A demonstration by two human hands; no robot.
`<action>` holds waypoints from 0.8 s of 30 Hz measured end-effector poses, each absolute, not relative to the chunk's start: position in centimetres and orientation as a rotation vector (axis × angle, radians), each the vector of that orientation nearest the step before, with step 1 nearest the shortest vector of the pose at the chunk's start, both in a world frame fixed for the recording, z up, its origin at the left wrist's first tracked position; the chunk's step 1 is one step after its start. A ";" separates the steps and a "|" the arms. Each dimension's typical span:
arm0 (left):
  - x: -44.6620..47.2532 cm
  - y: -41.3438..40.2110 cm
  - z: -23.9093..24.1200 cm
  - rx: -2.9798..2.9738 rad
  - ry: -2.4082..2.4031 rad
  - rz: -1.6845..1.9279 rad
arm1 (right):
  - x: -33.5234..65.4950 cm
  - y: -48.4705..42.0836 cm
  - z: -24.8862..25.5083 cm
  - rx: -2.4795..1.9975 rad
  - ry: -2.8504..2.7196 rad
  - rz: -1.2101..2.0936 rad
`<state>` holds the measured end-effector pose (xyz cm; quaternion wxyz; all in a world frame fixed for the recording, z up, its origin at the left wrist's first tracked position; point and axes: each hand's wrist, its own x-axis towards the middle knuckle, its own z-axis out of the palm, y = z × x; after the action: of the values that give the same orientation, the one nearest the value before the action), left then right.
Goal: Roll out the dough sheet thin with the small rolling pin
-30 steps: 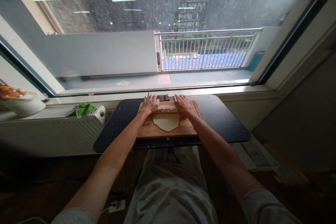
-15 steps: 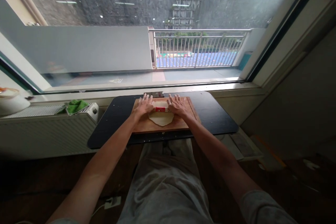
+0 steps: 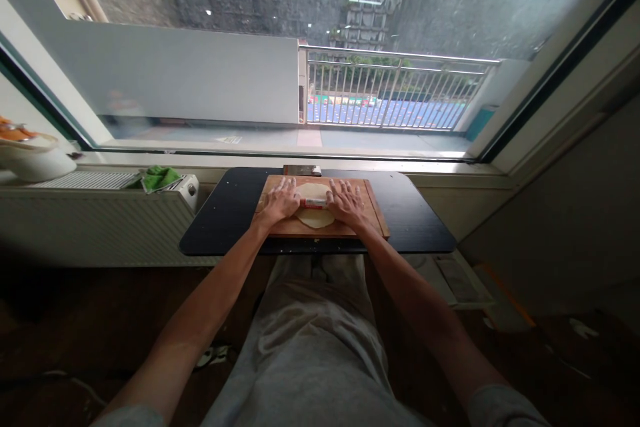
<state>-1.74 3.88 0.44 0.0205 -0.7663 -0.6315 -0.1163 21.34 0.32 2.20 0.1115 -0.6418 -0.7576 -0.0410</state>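
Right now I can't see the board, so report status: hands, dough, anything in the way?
Left hand, right hand: fingers spread, on roller. Dough flat on board, under roller. Flat object beyond board, off the dough.

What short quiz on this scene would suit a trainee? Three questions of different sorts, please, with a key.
1. True or false: the rolling pin lies across the dough.
2. What colour is the cloth on the radiator? A red; B green; C blue.
3. Fill in the missing word: the wooden board rests on a black ____.

Key: 1 true; 2 B; 3 table.
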 end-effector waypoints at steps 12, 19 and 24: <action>-1.5 -2.1 -0.4 -2.290 -1.894 -0.536 | 21.0 -2.6 2.5 -1.852 -2.186 -0.069; -1.5 -6.0 -0.1 -2.306 -1.820 -0.604 | 20.7 -5.2 2.6 -1.846 -2.259 -0.126; -1.6 -8.4 -0.4 -2.295 -1.773 -0.643 | 20.5 -7.9 2.2 -1.825 -2.243 -0.166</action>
<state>-1.57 -8.38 -0.40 0.0852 -0.7698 -0.5946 -0.2158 20.51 -7.86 2.24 0.1222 -0.6255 -0.7685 -0.0570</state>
